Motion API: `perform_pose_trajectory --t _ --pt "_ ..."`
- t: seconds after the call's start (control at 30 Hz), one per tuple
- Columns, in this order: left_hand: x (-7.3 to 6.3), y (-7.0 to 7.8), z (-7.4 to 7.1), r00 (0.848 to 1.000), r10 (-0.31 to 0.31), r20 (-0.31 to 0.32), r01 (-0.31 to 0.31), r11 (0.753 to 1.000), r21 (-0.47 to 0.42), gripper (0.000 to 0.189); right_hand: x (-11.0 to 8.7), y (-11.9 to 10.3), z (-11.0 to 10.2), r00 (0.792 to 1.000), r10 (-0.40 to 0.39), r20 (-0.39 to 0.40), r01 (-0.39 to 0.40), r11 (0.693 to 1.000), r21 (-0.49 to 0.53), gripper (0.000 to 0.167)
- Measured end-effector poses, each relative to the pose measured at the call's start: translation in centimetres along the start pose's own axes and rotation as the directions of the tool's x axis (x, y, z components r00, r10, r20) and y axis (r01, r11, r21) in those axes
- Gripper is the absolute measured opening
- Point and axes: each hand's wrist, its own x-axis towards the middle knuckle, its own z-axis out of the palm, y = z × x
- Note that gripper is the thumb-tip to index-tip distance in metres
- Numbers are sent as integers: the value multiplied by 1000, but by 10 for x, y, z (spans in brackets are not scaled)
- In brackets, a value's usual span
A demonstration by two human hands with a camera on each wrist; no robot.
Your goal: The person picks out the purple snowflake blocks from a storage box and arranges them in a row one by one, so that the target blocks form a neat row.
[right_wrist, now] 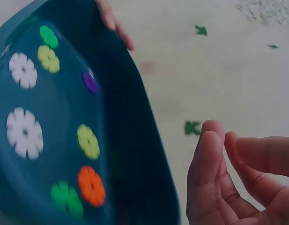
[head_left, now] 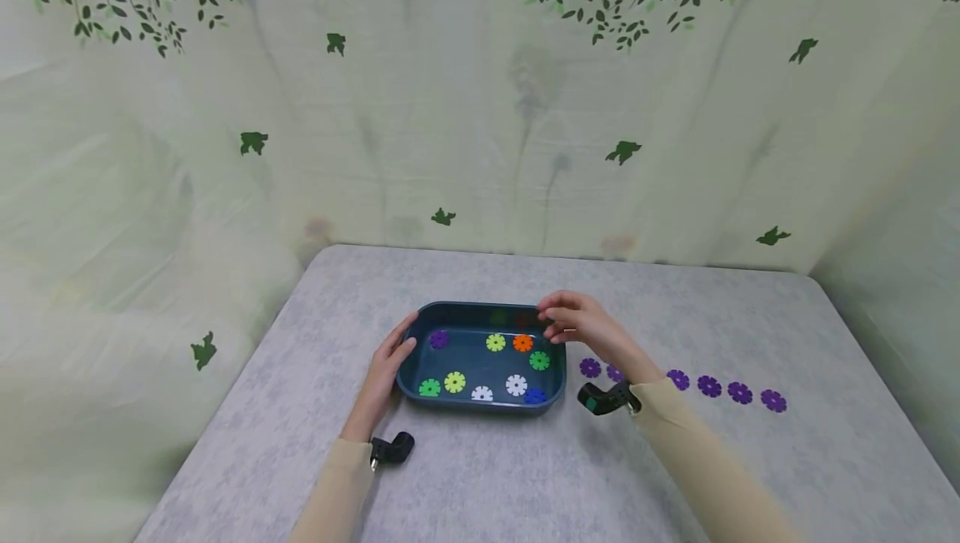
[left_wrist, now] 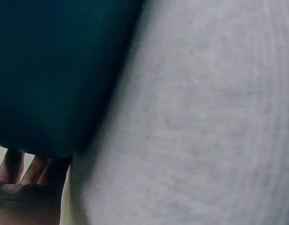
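Observation:
A dark teal tray [head_left: 480, 335] stands mid-table, with several flower-shaped notched discs inside: white [right_wrist: 24, 133], yellow-green [head_left: 496, 342], green [head_left: 539, 361], orange [head_left: 522, 343], purple [head_left: 438, 339] and blue [head_left: 535, 396]. My left hand [head_left: 390, 364] grips the tray's left end, thumb at the rim; in the left wrist view its fingers show past the tray's edge. By the tray's right end my right hand [head_left: 585, 326] is raised, its fingers loosely bent. Thumb and fingertips come close together in the right wrist view, and no disc shows between them.
Right of the tray, several purple discs [head_left: 709, 386] lie in a row on the grey tabletop [head_left: 480, 485], part of the row hidden behind my right wrist. A pale curtain [head_left: 480, 151] with leaf prints hangs behind the table.

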Motion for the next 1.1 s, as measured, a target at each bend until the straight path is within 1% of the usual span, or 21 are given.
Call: perform_pose_trajectory --t 0.23,0.3,0.43,0.6,0.77,0.93,1.0,1.1 --pt "2 0 -1 1000 -14 9 14 1000 -18 46 34 -3 51 996 18 89 -19 1000 11 32" --pt "2 1 -1 1000 -17 8 17 1000 -25 47 42 -2 64 994 35 106 -36 999 11 31" --pt "2 1 -1 1000 -22 6 22 999 -24 47 56 1 87 990 90 105 -90 996 -5 29" --pt "1 1 0 1000 -16 0 16 1000 -1 46 69 6 111 986 150 68 -149 989 -14 29" --pt "1 -1 0 1000 3 9 -3 1000 4 45 79 12 128 978 202 52 -203 979 25 31" --pt "1 0 0 1000 -6 14 6 1000 -7 45 85 14 139 966 244 85 -253 959 124 38" --pt "1 -1 -1 1000 -8 18 8 1000 -9 45 87 14 140 964 248 102 -260 955 142 41" --pt "1 -1 -1 1000 -7 23 7 1000 -8 46 89 14 142 961 244 128 -260 956 133 43"
